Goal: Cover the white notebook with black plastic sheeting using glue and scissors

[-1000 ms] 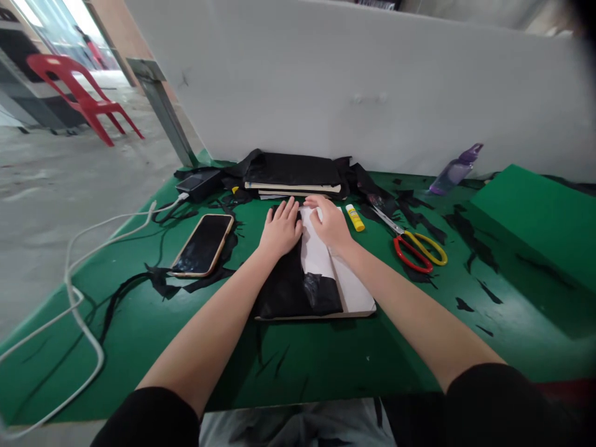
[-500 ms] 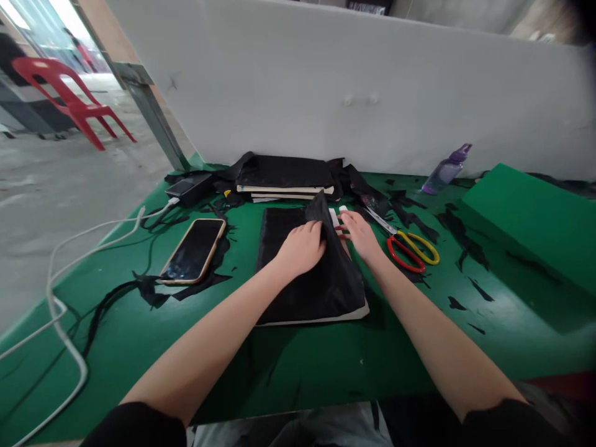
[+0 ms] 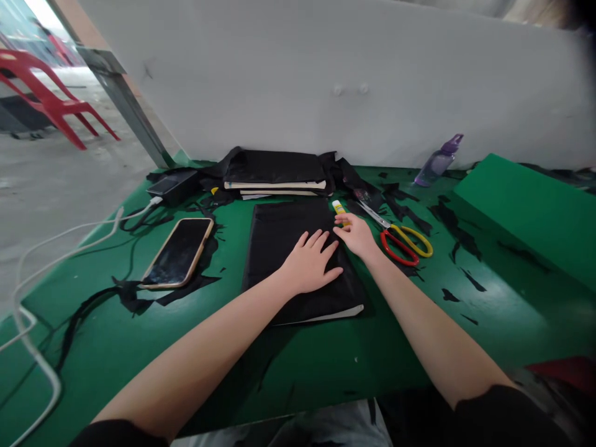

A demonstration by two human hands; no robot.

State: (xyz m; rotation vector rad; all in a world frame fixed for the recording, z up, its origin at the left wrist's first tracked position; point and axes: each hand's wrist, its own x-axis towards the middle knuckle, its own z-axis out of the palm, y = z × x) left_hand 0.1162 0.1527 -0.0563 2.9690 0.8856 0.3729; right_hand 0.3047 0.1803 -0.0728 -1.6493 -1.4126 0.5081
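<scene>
The left hand's (image 3: 308,264) fingers are spread open, palm down on a black-covered book (image 3: 284,226) that lies directly beneath them. The right hand's (image 3: 357,237) fingers curl loosely at the book's right edge; whether they grip anything cannot be told. The left hand is nearer the book's middle. The book lies flat, its long axis running near to far, its cover dark and lightly creased, with pale page edges (image 3: 351,311) showing at the near right corner. A yellow glue stick (image 3: 337,206) is just beyond the right fingers; scissors (image 3: 395,239) lie farther right, a phone (image 3: 179,253) to the left.
</scene>
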